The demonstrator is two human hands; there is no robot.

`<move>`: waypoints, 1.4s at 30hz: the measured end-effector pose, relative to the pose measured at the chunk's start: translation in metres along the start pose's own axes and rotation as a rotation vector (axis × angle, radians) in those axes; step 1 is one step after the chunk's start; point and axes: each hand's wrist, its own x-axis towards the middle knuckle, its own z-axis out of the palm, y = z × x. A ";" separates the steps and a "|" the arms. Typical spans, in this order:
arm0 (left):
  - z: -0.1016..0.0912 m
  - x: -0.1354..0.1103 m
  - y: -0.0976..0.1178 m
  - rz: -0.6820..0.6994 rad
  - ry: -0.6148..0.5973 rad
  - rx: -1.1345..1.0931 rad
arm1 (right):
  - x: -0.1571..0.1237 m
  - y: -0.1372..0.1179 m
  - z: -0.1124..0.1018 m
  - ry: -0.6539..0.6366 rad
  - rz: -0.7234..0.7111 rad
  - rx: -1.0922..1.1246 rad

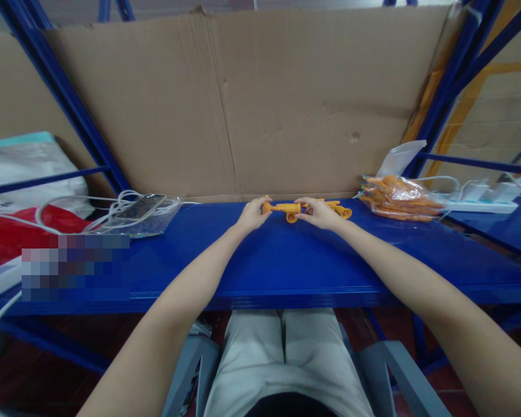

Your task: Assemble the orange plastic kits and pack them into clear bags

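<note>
On the blue shelf top, an orange plastic toy piece (285, 207) lies lengthwise between my two hands. It has a knobbed rod and a rounded end at the left. My left hand (254, 215) pinches that rounded end. The fingers of my right hand (321, 214) are closed at the other end, partly covering it. Just below the rod is an orange wheel-like part (292, 218); whether it is joined to the piece I cannot tell. More orange plastic parts (344, 211) show beyond my right hand, partly hidden by it.
A clear bag of orange parts (399, 198) lies at the right, beside a white power strip (481, 205). White cables (121, 202), a flat clear packet (141, 214) and a red bag (35, 229) are at the left. A cardboard sheet (286, 104) stands behind.
</note>
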 end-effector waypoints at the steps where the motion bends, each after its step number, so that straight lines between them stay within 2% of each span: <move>1: -0.001 0.000 0.000 0.004 -0.002 -0.014 | 0.001 0.000 -0.001 0.022 0.016 -0.022; 6: 0.001 -0.002 -0.001 0.012 -0.004 -0.019 | 0.003 0.005 -0.008 0.195 0.151 -0.168; 8: 0.003 -0.002 -0.003 0.035 -0.027 0.014 | 0.002 0.008 -0.010 0.220 0.220 -0.262; 12: 0.004 -0.004 -0.003 0.074 -0.082 0.062 | -0.001 0.009 -0.006 0.170 0.276 -0.451; 17: 0.004 -0.004 -0.001 0.093 -0.124 0.102 | -0.001 0.005 0.004 0.108 0.192 -0.624; 23: 0.003 -0.005 0.002 0.109 -0.170 0.128 | -0.003 0.006 0.014 -0.028 0.188 -0.621; 30: 0.002 -0.005 0.002 0.124 -0.182 0.150 | -0.005 0.009 0.014 -0.188 0.189 -0.557; 39: 0.000 -0.005 0.006 0.107 -0.217 0.214 | -0.004 0.015 0.014 -0.163 0.228 -0.602; 42: -0.006 -0.005 0.011 0.046 -0.226 0.281 | -0.004 0.014 0.016 -0.158 0.245 -0.609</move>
